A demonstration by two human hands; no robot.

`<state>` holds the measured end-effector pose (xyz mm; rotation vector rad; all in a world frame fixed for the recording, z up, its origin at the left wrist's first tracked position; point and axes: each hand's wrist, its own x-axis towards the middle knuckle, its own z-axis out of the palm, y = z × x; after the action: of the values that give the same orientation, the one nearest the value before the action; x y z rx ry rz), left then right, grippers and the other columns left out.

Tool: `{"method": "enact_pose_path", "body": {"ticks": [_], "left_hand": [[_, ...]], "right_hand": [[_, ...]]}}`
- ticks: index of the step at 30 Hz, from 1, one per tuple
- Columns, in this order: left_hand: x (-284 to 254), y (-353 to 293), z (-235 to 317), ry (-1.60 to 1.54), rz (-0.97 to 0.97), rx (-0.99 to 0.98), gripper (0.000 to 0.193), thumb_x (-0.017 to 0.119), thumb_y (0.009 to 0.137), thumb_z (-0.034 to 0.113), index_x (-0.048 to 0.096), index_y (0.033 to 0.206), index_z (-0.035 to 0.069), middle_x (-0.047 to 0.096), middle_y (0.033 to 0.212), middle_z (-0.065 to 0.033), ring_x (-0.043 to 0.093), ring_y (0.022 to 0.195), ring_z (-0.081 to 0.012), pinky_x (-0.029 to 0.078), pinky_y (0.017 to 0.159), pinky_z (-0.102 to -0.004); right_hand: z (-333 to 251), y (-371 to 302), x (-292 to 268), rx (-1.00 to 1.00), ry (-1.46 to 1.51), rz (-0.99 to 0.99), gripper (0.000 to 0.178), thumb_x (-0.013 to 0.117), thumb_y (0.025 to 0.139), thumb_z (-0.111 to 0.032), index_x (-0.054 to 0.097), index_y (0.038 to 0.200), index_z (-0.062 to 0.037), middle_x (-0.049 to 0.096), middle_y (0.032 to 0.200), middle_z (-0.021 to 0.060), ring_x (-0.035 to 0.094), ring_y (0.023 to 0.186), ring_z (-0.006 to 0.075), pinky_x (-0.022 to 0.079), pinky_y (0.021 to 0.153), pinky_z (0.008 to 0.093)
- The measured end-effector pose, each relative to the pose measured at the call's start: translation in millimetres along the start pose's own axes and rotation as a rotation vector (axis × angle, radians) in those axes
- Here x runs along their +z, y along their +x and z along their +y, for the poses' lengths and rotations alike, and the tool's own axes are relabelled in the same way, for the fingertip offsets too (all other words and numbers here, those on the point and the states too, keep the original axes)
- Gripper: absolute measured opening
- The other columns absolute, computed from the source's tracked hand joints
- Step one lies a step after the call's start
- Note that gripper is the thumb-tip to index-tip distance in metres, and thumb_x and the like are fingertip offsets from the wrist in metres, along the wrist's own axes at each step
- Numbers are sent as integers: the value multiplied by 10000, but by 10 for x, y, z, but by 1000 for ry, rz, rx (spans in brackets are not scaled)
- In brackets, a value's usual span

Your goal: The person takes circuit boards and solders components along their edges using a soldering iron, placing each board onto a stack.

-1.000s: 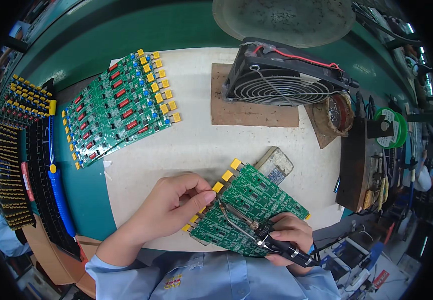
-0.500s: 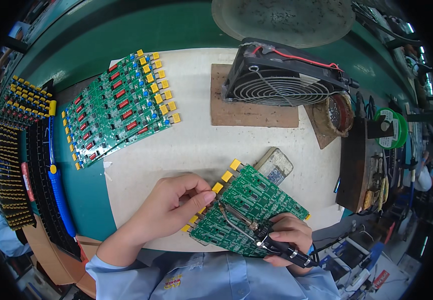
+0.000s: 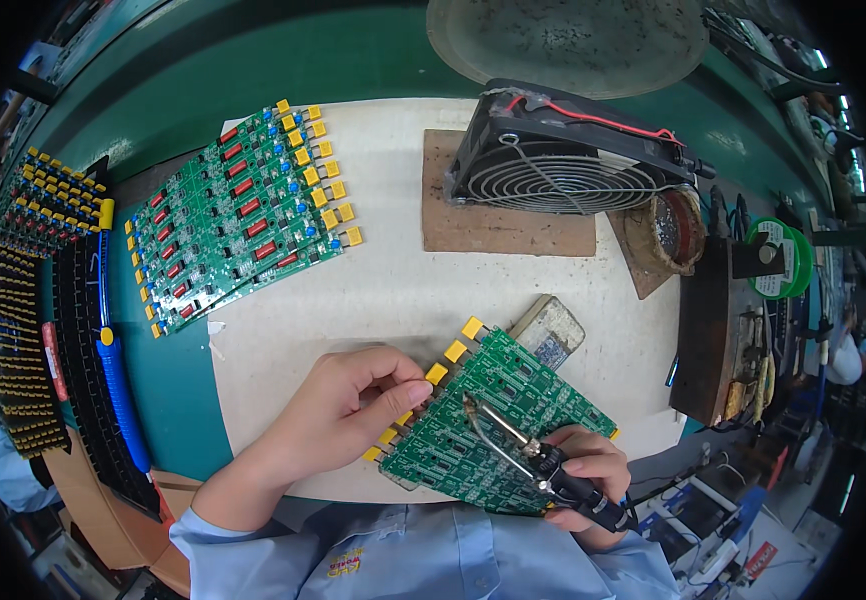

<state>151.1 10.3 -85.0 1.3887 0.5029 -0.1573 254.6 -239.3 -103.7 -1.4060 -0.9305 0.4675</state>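
A green circuit board [image 3: 538, 410] lies tilted in front of me, with square yellow components [image 3: 456, 351] along its left edge. My left hand [image 3: 368, 405] is closed there, thumb and forefinger pinching the edge among the yellow pieces; what lies right between the fingertips is hidden. In my right hand [image 3: 593, 465] is a black-handled soldering iron [image 3: 518, 440] with a thin curved metal tube beside its shaft. Its tip points toward the left part of the board, near the edge my left fingers hold; contact cannot be made out. Under the board's far side sits a worn grey block [image 3: 558, 330].
Populated green boards [image 3: 243, 215] lie overlapped at back left. A black fan [image 3: 573, 150] with a wire guard stands at the back beside a round, crusted pot [image 3: 678, 230]. Right of them are a wooden box [image 3: 708, 330] and a green spool [image 3: 798, 258]. More boards [image 3: 18, 330] stand far left.
The soldering iron's tip has moved slightly right, away from the left-edge components, and my right hand has shifted a little right. My left hand and the board hold nearly still.
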Motion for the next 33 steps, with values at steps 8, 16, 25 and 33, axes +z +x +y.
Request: {"method": "enact_pose_path", "body": {"ticks": [8,16,25,33], "left_hand": [[-24,-9,49,94,-13,-33,101,578,877,70,583,813,-9,578,720,-39,471,600,-76,383,558,-180],[-20,-18,26,118,-5,4,112,573,874,62,583,789,-11,570,704,-38,461,577,-71,369,531,-173],[-1,-10,-1,116,21,27,124,584,856,71,585,768,-15,561,660,-47,442,528,-87,348,483,-206],[24,-31,61,231,30,5,143,564,877,80,575,768,-11,558,661,-38,435,548,-77,350,510,-189]], "right_hand": [[-29,11,-13,-30,-43,-59,367,794,632,-135,632,947,-40,586,710,89,548,625,207,501,772,377],[-44,53,-24,-29,-140,-150,362,793,637,-138,634,947,-40,585,707,87,544,622,198,491,778,378],[-37,44,-14,-36,-147,-144,353,787,647,-157,636,943,-40,587,703,84,542,617,197,488,774,372],[-32,42,-24,-26,-145,-150,350,783,652,-171,635,939,-38,594,703,82,543,612,193,489,767,367]]}}
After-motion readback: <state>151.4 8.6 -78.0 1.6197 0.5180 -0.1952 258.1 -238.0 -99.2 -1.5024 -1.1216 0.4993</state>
